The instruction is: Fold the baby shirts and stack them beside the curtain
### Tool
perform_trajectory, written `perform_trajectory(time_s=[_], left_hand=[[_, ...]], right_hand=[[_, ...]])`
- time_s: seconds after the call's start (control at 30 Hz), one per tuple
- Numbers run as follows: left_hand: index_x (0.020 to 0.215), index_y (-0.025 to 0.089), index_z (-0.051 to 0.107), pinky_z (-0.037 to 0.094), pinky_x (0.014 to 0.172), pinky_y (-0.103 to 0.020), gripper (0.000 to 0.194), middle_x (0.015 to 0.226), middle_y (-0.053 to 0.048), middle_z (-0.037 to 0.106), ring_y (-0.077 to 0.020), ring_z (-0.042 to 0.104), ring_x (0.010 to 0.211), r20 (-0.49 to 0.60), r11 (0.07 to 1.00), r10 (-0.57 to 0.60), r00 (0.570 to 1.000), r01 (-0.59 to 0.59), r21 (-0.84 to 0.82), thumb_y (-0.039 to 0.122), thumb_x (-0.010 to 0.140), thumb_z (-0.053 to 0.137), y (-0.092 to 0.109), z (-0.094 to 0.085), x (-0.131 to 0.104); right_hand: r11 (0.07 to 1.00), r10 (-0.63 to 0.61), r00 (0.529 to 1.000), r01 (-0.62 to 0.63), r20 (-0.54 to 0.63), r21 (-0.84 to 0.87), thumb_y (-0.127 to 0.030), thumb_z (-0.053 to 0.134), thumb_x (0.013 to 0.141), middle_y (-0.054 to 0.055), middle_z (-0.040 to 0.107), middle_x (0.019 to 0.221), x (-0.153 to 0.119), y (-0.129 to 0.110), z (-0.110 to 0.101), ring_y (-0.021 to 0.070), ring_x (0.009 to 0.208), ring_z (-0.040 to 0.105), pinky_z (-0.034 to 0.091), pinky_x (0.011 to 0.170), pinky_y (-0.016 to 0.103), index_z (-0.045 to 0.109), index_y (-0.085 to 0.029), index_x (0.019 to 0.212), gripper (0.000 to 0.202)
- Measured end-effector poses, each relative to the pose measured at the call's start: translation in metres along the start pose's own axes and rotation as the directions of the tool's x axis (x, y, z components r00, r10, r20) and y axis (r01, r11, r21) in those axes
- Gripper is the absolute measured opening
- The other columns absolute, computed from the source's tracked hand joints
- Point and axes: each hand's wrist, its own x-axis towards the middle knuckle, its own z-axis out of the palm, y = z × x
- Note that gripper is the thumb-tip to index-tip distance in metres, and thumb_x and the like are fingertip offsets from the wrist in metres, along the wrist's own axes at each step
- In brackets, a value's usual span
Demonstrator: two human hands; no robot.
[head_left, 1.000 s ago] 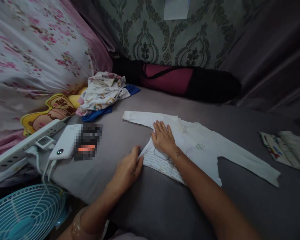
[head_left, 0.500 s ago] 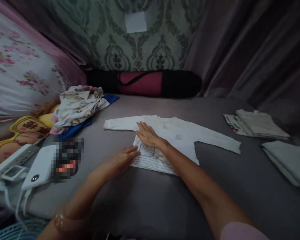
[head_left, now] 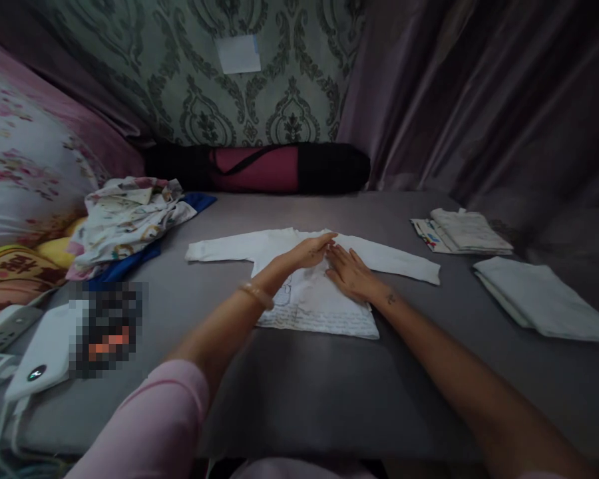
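Observation:
A small white long-sleeved shirt (head_left: pixel 324 313) lies spread flat on the grey surface, both sleeves stretched out to the sides and printed lines along its lower part. My left hand (head_left: pixel 315 250) is over the upper middle of the shirt, near the collar, its fingers extended towards the right. Just beside it my right hand (head_left: pixel 350 271) rests flat on the right half of the shirt, fingers spread. The fingertips of the two hands are close together. Neither hand has anything in its grasp.
Rumpled printed clothes (head_left: pixel 130 213) lie at the left, above a white power bank (head_left: pixel 47 352) and a power strip (head_left: pixel 10 326). At the right are folded clothes (head_left: pixel 472 231) and a folded pale cloth (head_left: pixel 544 296). A black and pink bag (head_left: pixel 254 168) lies along the wall.
My left hand has moved from the shirt's lower left edge to its upper middle. My right hand has shifted from the left half to the right half. The view has turned slightly right.

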Motion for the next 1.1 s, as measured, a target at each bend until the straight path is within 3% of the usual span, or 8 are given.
perform_trajectory(time_s=[0.13, 0.3, 0.5, 0.63, 0.87, 0.97, 1.03, 1.1], left_hand=[[0.145, 0.011, 0.031, 0.030, 0.111, -0.033, 0.055, 0.148, -0.012, 0.040, -0.0196, 0.039, 0.135, 0.167, 0.997, -0.075, 0.983, 0.073, 0.016, 0.037, 0.096, 0.024, 0.003, 0.010, 0.041], [0.146, 0.013, 0.032, 0.023, 0.114, -0.032, 0.069, 0.151, -0.009, 0.036, -0.0203, 0.035, 0.138, 0.259, 0.991, -0.118, 0.959, 0.098, 0.089, 0.055, 0.095, 0.012, 0.004, 0.010, 0.050], [0.147, 0.010, 0.029, 0.023, 0.113, -0.028, 0.068, 0.152, -0.010, 0.034, -0.0194, 0.035, 0.138, 0.285, 0.979, -0.116, 0.951, 0.061, 0.194, 0.051, 0.095, 0.012, 0.006, 0.017, 0.051], [0.147, 0.011, 0.030, 0.028, 0.110, -0.030, 0.064, 0.148, -0.012, 0.040, -0.0216, 0.042, 0.133, 0.279, 0.972, -0.104, 0.955, 0.038, 0.231, 0.048, 0.097, 0.016, 0.006, 0.018, 0.050], [0.145, 0.016, 0.035, 0.036, 0.103, -0.032, 0.056, 0.136, -0.012, 0.055, -0.0244, 0.052, 0.123, 0.269, 0.968, -0.092, 0.959, 0.022, 0.252, 0.042, 0.095, 0.031, 0.005, 0.018, 0.046], [0.141, 0.016, 0.042, 0.034, 0.106, -0.034, 0.055, 0.138, -0.012, 0.053, -0.0255, 0.050, 0.125, 0.279, 0.976, -0.098, 0.955, 0.038, 0.212, 0.044, 0.096, 0.027, 0.007, 0.013, 0.053], [0.137, 0.015, 0.047, 0.030, 0.108, -0.036, 0.060, 0.142, -0.012, 0.049, -0.0260, 0.046, 0.129, 0.302, 0.982, -0.106, 0.948, 0.052, 0.180, 0.050, 0.096, 0.022, 0.009, 0.009, 0.060], [0.136, 0.014, 0.048, 0.029, 0.109, -0.039, 0.067, 0.142, -0.013, 0.048, -0.0272, 0.045, 0.130, 0.316, 0.985, -0.106, 0.943, 0.056, 0.165, 0.057, 0.095, 0.016, 0.010, 0.006, 0.066]], right_hand=[[0.997, -0.075, 0.997, 0.075, -0.014, -0.007, -0.047, 0.022, 0.097, 0.016, 0.033, 0.151, -0.001, -0.005, 0.000, 0.0263, 0.143, 0.021, 0.016, 0.116, 0.049, 0.034, -0.009, 0.145, 0.062], [0.990, -0.141, 0.990, 0.141, 0.010, -0.002, -0.049, 0.026, 0.097, 0.018, 0.031, 0.152, -0.008, -0.009, 0.000, 0.0266, 0.143, 0.021, 0.012, 0.118, 0.046, 0.033, -0.007, 0.146, 0.065], [0.958, -0.278, 0.955, 0.267, 0.101, 0.103, -0.050, 0.029, 0.097, 0.010, 0.017, 0.157, -0.031, -0.031, -0.004, 0.0232, 0.145, 0.011, 0.007, 0.118, 0.048, 0.028, -0.017, 0.149, 0.061], [0.928, -0.333, 0.930, 0.294, 0.157, 0.231, -0.047, 0.030, 0.097, 0.010, 0.016, 0.158, -0.055, -0.055, -0.012, 0.0216, 0.145, 0.008, 0.005, 0.119, 0.046, 0.023, -0.016, 0.151, 0.062], [0.853, -0.410, 0.888, 0.294, 0.206, 0.431, -0.041, 0.041, 0.094, 0.011, 0.016, 0.157, -0.102, -0.093, -0.040, 0.0207, 0.145, 0.010, 0.014, 0.119, 0.041, 0.018, -0.012, 0.152, 0.068], [0.837, -0.427, 0.884, 0.306, 0.191, 0.454, -0.036, 0.035, 0.097, 0.008, 0.032, 0.153, -0.088, -0.081, -0.049, 0.0171, 0.142, 0.025, 0.021, 0.118, 0.037, 0.031, -0.016, 0.148, 0.055], [0.867, -0.376, 0.917, 0.300, 0.130, 0.398, -0.031, 0.030, 0.098, 0.005, 0.046, 0.145, -0.064, -0.059, -0.047, 0.0162, 0.137, 0.036, 0.023, 0.117, 0.040, 0.046, -0.020, 0.140, 0.046], [0.909, -0.332, 0.941, 0.302, 0.061, 0.288, -0.029, 0.033, 0.096, 0.009, 0.049, 0.142, -0.037, -0.031, -0.038, 0.0199, 0.136, 0.038, 0.023, 0.116, 0.045, 0.052, -0.018, 0.134, 0.044]])
